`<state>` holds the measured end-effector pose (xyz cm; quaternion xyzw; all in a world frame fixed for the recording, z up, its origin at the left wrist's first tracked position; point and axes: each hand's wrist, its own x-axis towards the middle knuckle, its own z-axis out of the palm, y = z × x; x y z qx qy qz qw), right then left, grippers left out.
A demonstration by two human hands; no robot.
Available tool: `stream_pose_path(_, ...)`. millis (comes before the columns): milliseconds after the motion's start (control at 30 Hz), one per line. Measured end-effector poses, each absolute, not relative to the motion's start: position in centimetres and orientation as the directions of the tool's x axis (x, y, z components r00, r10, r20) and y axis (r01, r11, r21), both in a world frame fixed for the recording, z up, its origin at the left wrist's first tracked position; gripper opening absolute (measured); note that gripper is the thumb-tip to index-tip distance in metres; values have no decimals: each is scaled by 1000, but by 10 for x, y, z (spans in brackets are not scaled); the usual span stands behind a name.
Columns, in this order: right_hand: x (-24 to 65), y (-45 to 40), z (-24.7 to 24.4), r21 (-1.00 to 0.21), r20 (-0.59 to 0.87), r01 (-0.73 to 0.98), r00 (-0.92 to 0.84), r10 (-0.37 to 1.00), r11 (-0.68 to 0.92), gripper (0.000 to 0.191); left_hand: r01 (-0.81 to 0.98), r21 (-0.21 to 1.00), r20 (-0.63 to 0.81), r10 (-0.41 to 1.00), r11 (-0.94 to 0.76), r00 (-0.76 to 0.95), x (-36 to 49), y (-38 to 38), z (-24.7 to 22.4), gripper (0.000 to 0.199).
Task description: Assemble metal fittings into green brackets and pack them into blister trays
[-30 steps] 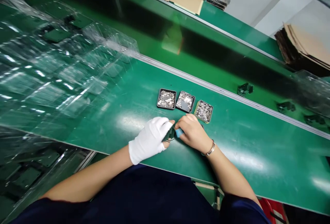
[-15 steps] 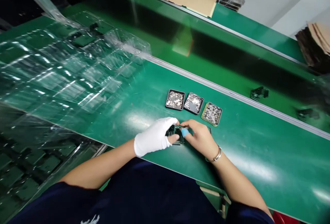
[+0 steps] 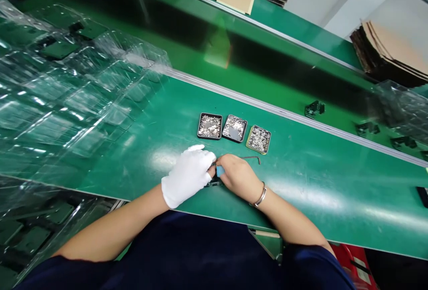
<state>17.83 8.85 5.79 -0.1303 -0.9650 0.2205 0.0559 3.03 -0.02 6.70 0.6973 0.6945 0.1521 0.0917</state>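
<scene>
My left hand (image 3: 189, 175), in a white glove with bare fingertips showing, is closed over a small dark part (image 3: 214, 183) low above the green bench. Only the part's lower edge shows beneath my fingers. My right hand (image 3: 239, 175) meets it from the right, its fingers pinched at the same spot. One of its fingertips wears a blue cover (image 3: 220, 171). Whatever sits in that pinch is hidden. A thin dark L-shaped hex key (image 3: 256, 158) lies on the bench beyond my right hand, partly covered by it.
Past my hands stand two black trays (image 3: 199, 133) (image 3: 224, 135) and a yellow-edged tray (image 3: 248, 145), full of small metal pieces. Clear plastic blister trays (image 3: 83, 89) spread over the left. A metal rail (image 3: 234, 98) crosses behind; dark parts (image 3: 314, 109) lie beyond it. Cardboard (image 3: 394, 49) is stacked far right.
The view has shifted, so everything sits further left. My hands have drawn together over the dark part, covering more of it. More of the hex key shows.
</scene>
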Motion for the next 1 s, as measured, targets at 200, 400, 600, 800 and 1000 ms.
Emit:
stream_pose_path(200, 180, 99, 60, -514, 30, 401, -875, 483, 758, 15, 850, 525, 108, 988, 35, -107, 18, -6, 63, 26)
stream_pose_path(400, 191, 124, 59, -490, -76, 559, -792, 606, 669, 15, 800, 599, 124, 988, 3, -96, 19, -12, 50, 60)
stream_pose_path(600, 212, 163, 69, -496, 4, 627, -690, 724, 600, 17, 809, 585, 39, 995, 54, -95, 30, -8, 39, 48)
stream_pose_path(800, 224, 149, 50, -376, -74, 404, -910, 407, 834, 17, 786, 616, 20, 997, 48, -76, 24, -10, 38, 55)
stream_pose_path(1000, 222, 126, 34, -361, -48, 414, -903, 426, 836, 23, 752, 656, -13, 997, 67, -78, 20, -16, 34, 50)
